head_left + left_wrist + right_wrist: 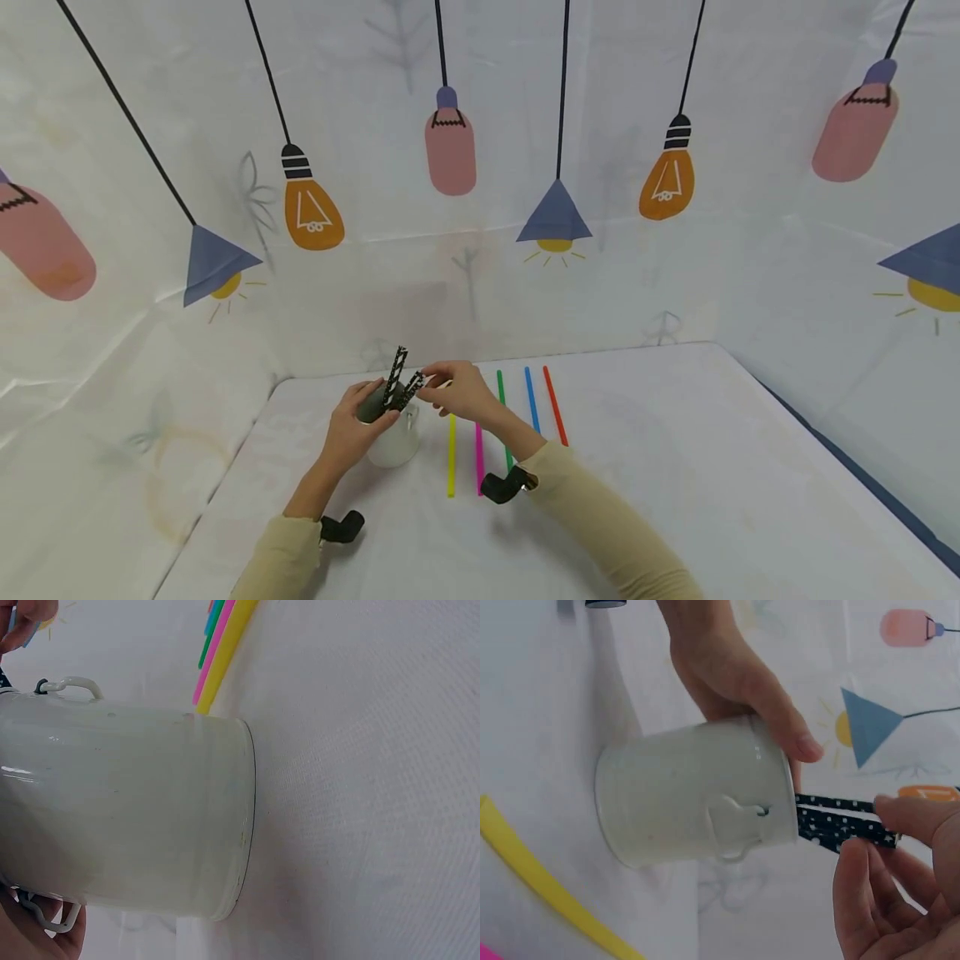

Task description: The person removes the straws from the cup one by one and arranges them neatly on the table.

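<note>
With the white pot (393, 447) as reference, the left hand (351, 435) grips its rim, the right hand (465, 392) pinches black patterned straws (836, 821) projecting from its mouth, and five coloured sticks (501, 387) lie to its right.

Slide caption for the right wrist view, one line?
Left hand grips the white pot; right hand pinches black sticks jutting from it; yellow stick lies nearby.

backdrop (375, 192): pale, kinda creased, lamps printed all over
orange bulbs (314, 221): two of em, black cords
pink lamps (451, 158): three, leftmost one's cut off
blue shades (553, 215): three, each with yellow underneath
table (675, 467): white, rounded back corners
</note>
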A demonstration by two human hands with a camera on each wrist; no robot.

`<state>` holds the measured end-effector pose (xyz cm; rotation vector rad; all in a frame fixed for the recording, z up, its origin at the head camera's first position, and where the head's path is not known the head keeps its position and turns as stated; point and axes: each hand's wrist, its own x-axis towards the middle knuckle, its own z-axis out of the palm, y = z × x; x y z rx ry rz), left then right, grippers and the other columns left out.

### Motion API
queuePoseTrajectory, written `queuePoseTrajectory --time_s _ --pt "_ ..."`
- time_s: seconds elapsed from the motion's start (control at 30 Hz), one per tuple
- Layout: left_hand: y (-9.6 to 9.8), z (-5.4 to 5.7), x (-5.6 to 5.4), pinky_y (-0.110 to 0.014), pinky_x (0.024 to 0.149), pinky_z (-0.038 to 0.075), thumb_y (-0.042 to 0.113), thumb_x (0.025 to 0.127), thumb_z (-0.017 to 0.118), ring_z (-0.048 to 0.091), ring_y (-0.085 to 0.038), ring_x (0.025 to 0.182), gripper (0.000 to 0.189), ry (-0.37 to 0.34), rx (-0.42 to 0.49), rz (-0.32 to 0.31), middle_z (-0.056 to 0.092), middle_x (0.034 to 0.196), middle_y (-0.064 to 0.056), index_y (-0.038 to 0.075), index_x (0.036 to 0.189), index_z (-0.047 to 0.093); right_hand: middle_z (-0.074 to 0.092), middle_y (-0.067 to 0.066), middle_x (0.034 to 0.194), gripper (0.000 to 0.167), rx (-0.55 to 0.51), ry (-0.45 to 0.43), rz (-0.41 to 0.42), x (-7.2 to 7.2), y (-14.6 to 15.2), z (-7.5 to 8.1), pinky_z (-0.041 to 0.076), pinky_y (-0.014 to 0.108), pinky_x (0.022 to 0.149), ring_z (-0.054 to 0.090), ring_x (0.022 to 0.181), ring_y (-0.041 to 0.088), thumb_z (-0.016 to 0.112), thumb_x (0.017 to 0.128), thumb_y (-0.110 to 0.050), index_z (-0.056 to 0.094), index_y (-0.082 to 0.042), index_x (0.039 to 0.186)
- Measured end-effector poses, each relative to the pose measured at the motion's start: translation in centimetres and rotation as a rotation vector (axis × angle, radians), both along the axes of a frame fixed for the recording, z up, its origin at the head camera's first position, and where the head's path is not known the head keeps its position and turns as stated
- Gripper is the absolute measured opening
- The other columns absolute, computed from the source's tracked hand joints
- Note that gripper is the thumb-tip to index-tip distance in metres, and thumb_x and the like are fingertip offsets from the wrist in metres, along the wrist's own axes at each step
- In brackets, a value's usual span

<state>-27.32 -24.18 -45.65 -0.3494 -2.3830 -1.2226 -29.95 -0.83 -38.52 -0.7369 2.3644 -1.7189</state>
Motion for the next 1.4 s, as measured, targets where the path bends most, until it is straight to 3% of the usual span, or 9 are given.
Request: queuePoseTrajectory --time_s 0.13,0.53,0.8,1.03,1.2,1.4 --pt "-0.1 0.0 -0.2 -0.06 0.102 0.031 0.031 0.082 0.079 0.042 -0.035 0.127 0.068 0.003 -0.012 0.003 0.047 0.137 -0.014 0.009 0.14 0.052 0.068 0.001 0.091 0.038 -0.028 0.003 0.011 0.4 -0.6 0.1 0.058 0.039 0.061 0.067 0.076 0.031 0.076 0.086 -0.019 0.067 -0.009 0.122" --pt "-0.1 -0.1 -0.2 -0.061 0.102 0.031 0.035 0.084 0.077 0.041 -0.035 0.129 0.069 -0.032 -0.014 0.01 0.045 0.138 -0.013 0.01 0.142 0.05 0.069 -0.001 0.091 0.026 -0.065 0.021 -0.047 0.6 -1.2 -0.8 0.057 0.033 0.06 0.068 0.075 0.018 0.075 0.086 -0.014 0.072 -0.007 0.111" --pt "-0.1 -0.1 -0.3 -0.061 0.103 0.03 0.034 0.084 0.077 0.04 -0.036 0.13 0.07 -0.026 -0.012 0.0 0.045 0.139 -0.014 0.006 0.142 0.049 0.072 0.0 0.087 0.015 -0.098 0.024 -0.075 0.7 -1.6 -0.9 0.056 0.028 0.058 0.069 0.08 0.027 0.075 0.086 -0.01 0.075 -0.005 0.1" --pt "0.0 -0.2 -0.3 -0.061 0.104 0.029 0.034 0.084 0.078 0.039 -0.036 0.131 0.071 -0.03 0.001 -0.008 0.045 0.139 -0.014 0.005 0.142 0.049 0.072 0.001 0.088 0.013 -0.112 0.038 -0.096 0.9 -1.4 -0.8 0.057 0.032 0.062 0.067 0.074 0.013 0.072 0.088 -0.008 0.075 -0.005 0.101" --pt "0.0 -0.2 -0.1 -0.06 0.104 0.03 0.033 0.083 0.078 0.04 -0.035 0.13 0.07 -0.026 0.003 -0.001 0.046 0.138 -0.014 0.006 0.141 0.05 0.072 0.005 0.098 0.015 -0.189 0.113 -0.073 1.1 -0.5 -0.1 0.057 0.029 0.064 0.068 0.083 0.012 0.067 0.092 -0.008 0.073 -0.008 0.106" --pt "0.0 0.0 -0.1 -0.061 0.103 0.031 0.036 0.084 0.077 0.039 -0.036 0.13 0.071 -0.033 -0.008 0.003 0.045 0.139 -0.013 0.006 0.142 0.049 0.068 0.021 0.101 0.021 -0.311 0.243 -0.047 3.1 1.3 3.8 0.057 0.038 0.072 0.067 0.088 0.027 0.06 0.094 0.003 0.065 0.006 0.114"
